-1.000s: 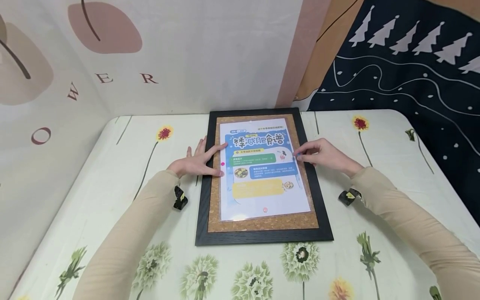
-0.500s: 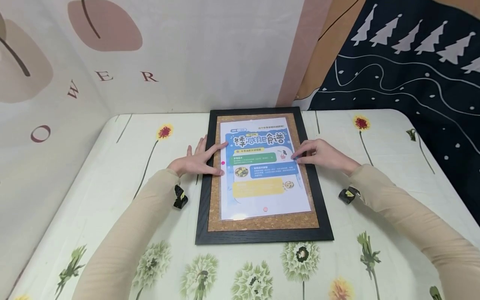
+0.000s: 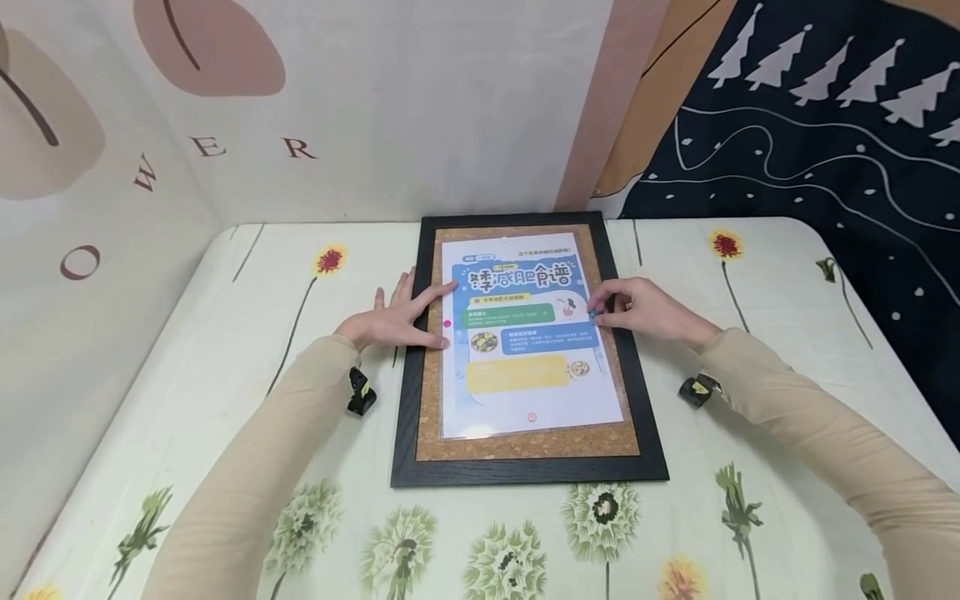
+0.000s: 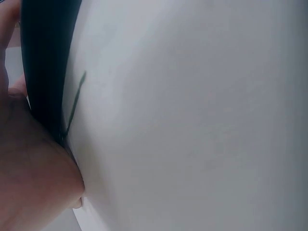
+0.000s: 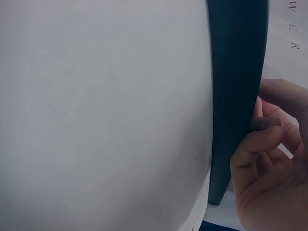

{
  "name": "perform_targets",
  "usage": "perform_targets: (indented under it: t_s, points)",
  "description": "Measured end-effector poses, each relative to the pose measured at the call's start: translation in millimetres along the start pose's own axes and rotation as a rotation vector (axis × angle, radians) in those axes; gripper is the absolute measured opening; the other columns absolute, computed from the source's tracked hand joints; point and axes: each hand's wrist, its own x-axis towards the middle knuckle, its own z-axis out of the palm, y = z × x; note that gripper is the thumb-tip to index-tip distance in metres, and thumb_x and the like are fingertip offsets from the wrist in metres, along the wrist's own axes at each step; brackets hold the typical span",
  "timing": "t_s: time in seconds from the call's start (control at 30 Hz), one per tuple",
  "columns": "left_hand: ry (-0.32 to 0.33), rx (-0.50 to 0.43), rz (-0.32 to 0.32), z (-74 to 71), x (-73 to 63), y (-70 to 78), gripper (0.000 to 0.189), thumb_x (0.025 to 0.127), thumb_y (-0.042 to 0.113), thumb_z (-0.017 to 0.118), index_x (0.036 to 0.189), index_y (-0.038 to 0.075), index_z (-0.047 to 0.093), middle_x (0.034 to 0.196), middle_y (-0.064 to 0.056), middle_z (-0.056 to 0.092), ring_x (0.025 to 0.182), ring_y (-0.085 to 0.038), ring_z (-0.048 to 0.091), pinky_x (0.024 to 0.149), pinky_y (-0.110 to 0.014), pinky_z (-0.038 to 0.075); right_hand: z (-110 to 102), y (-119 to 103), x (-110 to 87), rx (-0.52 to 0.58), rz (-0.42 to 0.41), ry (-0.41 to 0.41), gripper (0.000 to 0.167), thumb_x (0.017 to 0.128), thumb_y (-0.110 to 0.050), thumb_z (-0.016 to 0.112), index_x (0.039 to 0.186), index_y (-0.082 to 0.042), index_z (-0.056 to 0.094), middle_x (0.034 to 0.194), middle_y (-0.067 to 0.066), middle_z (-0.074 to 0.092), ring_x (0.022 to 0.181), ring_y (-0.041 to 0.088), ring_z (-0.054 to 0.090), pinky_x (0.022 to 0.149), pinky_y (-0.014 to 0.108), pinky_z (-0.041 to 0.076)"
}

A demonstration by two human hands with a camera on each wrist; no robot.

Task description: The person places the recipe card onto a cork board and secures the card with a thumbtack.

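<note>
A laminated poster (image 3: 517, 408) with blue, green and yellow printed blocks lies on a cork board (image 3: 480, 450) in a black frame (image 3: 525, 472), flat on the table. My left hand (image 3: 393, 321) spreads its fingers over the frame's left side, with thumb and index finger on the poster's left edge. Between those two fingertips sits a pink round pin head (image 3: 447, 323). At the poster's right edge, thumb and index finger of my right hand (image 3: 637, 312) pinch a small blue pushpin (image 3: 592, 314), mostly hidden by the fingertips.
The table carries a pale cloth (image 3: 337, 450) printed with flowers. Behind it hang a light curtain (image 3: 412, 108) and a dark cloth with white trees (image 3: 795, 167). Black wrist cameras (image 3: 362, 392) sit under both wrists.
My right fingertips have shifted slightly at the poster's right edge, and the blue pushpin shows between them. My left hand stays put; the view tilts a little.
</note>
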Motion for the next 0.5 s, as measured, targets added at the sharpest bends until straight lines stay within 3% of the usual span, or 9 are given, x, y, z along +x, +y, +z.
perform_targets:
  t_s: [0.4,0.5]
  points:
    - [0.002,0.005,-0.003,0.2,1.8,-1.5,0.098,0.081,0.052,0.07,0.156,0.033,0.009,0.156,-0.018,-0.023,0.139,-0.032,-0.03,0.103,-0.062,-0.021,-2.1,-2.7,0.9,0.033,0.037,-0.013,0.015,0.087,-0.004,0.071,0.102,0.0,0.068,0.095,0.009,0.065,0.079,0.024,0.049,0.065,0.026,0.037]
    - [0.001,0.006,-0.004,0.7,1.9,-1.6,0.098,0.081,0.052,0.069,0.156,0.033,0.009,0.156,-0.019,-0.023,0.139,-0.032,-0.03,0.102,-0.062,-0.021,-4.8,-15.0,-1.7,0.039,0.043,-0.023,0.015,0.087,-0.002,0.07,0.101,0.003,0.068,0.096,0.012,0.065,0.079,0.024,0.049,0.064,0.025,0.036]
